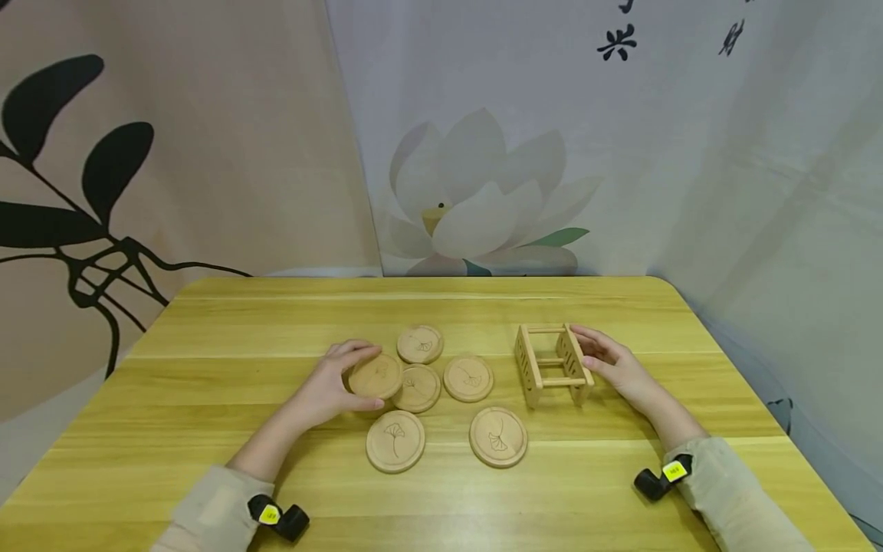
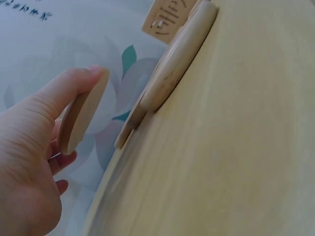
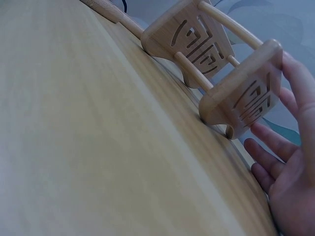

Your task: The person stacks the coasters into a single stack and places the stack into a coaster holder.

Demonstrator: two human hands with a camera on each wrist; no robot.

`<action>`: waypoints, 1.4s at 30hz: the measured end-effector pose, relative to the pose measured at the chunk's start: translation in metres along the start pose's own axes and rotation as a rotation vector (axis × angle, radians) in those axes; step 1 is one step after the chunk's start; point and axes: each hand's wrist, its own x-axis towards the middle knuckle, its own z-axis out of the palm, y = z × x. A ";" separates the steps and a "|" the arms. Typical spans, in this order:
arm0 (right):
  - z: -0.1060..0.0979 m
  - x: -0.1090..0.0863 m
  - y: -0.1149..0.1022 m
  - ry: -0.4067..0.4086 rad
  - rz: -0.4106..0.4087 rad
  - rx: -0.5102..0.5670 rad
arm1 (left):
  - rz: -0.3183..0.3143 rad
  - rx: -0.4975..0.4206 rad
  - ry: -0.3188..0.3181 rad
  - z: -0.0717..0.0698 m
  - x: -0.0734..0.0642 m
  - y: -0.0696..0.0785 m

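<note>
My left hand (image 1: 336,387) pinches a round wooden coaster (image 1: 375,376) by its edges, thumb at the near side and fingers at the far side. In the left wrist view this coaster (image 2: 82,118) is tilted and clear of the tabletop. Several more coasters engraved with ginkgo leaves lie flat, among them a front left coaster (image 1: 395,441) and a front right coaster (image 1: 498,437). A wooden coaster rack (image 1: 550,382) stands upright to their right, its slots vacant. My right hand (image 1: 616,373) touches the rack's right side panel (image 3: 246,96) with fairly straight fingers.
Everything rests on a light wooden table (image 1: 441,514). Behind it hangs a cloth backdrop (image 1: 276,153) printed with leaves, a lotus and characters. A far coaster (image 1: 420,343), a middle coaster (image 1: 468,378) and a partly covered coaster (image 1: 419,389) lie between the hands.
</note>
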 end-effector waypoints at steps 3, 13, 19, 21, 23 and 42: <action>0.000 0.000 0.000 -0.002 -0.002 -0.004 | 0.005 -0.005 0.001 0.004 0.001 0.007; 0.000 -0.001 0.000 -0.001 0.010 -0.015 | 0.022 -0.032 -0.026 0.019 0.007 0.027; 0.000 -0.002 -0.001 0.001 0.007 -0.009 | 0.015 -0.050 -0.037 0.027 0.009 0.042; 0.000 -0.002 -0.002 0.003 0.007 -0.003 | 0.018 -0.044 -0.036 0.030 0.009 0.047; 0.001 -0.001 -0.002 0.004 0.002 -0.002 | 0.025 -0.035 -0.038 0.033 0.010 0.051; 0.001 -0.001 -0.002 0.005 0.003 0.004 | 0.068 -0.093 -0.122 0.066 0.009 0.085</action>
